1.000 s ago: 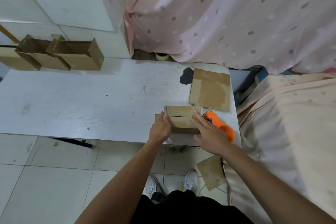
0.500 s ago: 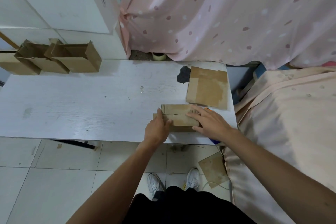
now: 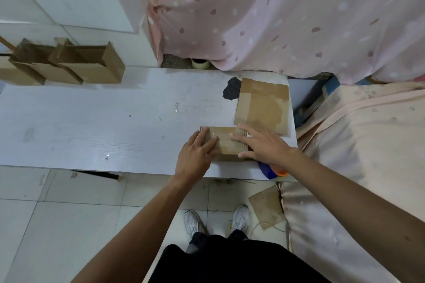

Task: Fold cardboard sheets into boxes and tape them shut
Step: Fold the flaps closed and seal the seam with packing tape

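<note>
Fingers: we log the left fingers [image 3: 210, 143] straight and close together, laid flat on the near-left part of the box top. The right fingers [image 3: 240, 137] are straight and slightly spread, pressing the top from the right. Neither set curls round anything.

Hands: left hand [image 3: 195, 156] and right hand [image 3: 264, 147], both palm down, one at each end of the box.

Task item: small cardboard box [image 3: 226, 145], at the near right edge of the white surface [image 3: 92, 126], its two top flaps meeting in a seam between the hands.

Beside it: a flat cardboard sheet [image 3: 262, 105] just beyond to the far right; an orange-and-blue tape dispenser [image 3: 273, 170], mostly hidden under the right wrist.

Further out: open folded boxes [image 3: 89, 64] at the far left; a tape roll [image 3: 200, 63] past the far edge.

Step in hand, as we judge it: holding the flaps shut. We cannot tell whether tape already covers the seam. If not, the next move calls for the left hand keeping the flaps down while the right hand takes up the dispenser.
</note>
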